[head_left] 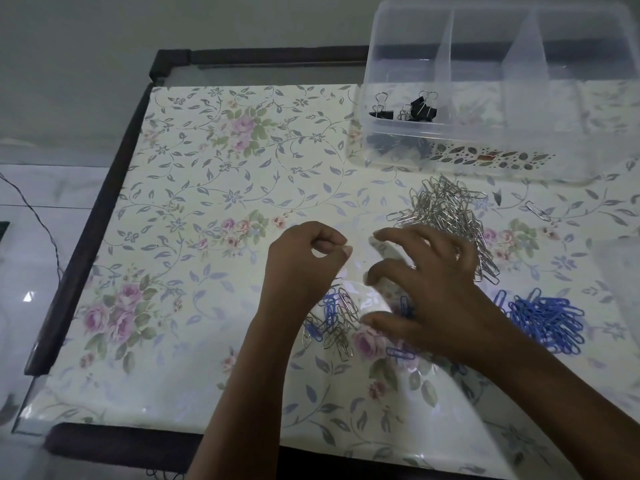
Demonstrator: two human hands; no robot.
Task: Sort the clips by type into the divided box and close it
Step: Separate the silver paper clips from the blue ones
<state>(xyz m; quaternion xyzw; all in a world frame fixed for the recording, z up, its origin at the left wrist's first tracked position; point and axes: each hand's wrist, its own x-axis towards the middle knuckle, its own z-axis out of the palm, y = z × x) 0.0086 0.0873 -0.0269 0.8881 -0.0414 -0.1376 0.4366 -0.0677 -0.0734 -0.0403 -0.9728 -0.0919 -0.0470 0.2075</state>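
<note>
A clear divided box (498, 81) stands at the back right, with black binder clips (412, 107) in its left compartment. In front of it lies a heap of silver paper clips (446, 209). A heap of blue paper clips (543, 318) lies at the right. A small mixed pile of silver and blue clips (332, 320) lies under my left wrist. My left hand (304, 268) hovers above that pile with fingers curled, thumb against forefinger; whether it pinches a clip I cannot tell. My right hand (433, 289) is spread with loosely bent fingers over the cloth, holding nothing.
A floral plastic cloth (207, 202) covers the dark-framed table (83, 244). One stray silver clip (536, 210) lies right of the silver heap. A clear lid edge (620, 271) shows at the far right. A thin cable (38, 220) hangs beyond the left side.
</note>
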